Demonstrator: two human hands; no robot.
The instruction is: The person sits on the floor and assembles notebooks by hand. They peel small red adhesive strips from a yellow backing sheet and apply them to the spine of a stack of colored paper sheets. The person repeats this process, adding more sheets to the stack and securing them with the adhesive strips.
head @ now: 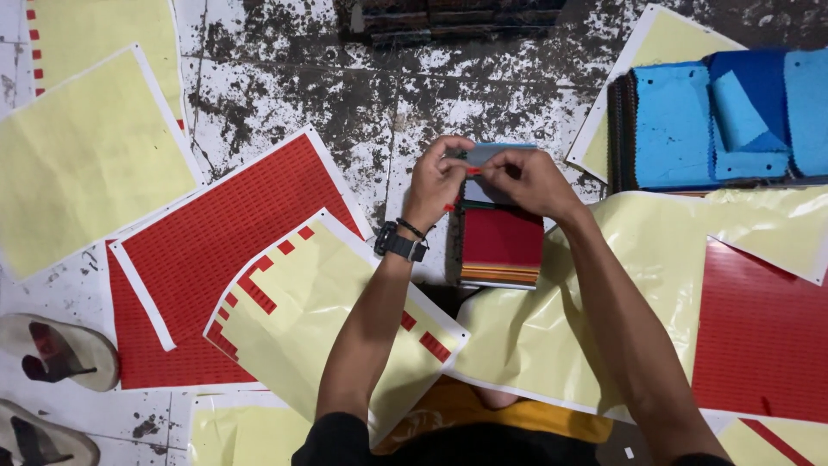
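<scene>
A stack of fabric swatches (502, 246) with a dark red piece on top lies on the floor in front of me. My left hand (435, 181), with a black watch on the wrist, and my right hand (526, 177) meet over the stack's far end. Both pinch at a small red sticker at the edge of a grey-blue swatch (492, 154). A half-used sheet of red stickers (332, 319) on yellow backing lies under my left forearm.
Full red sticker sheets (220, 250) and bare yellow backing sheets (82, 160) cover the stained floor to the left. Blue fabric swatches (716, 121) lie at upper right, another red sheet (763, 332) at right. Two sandals (56, 349) rest at lower left.
</scene>
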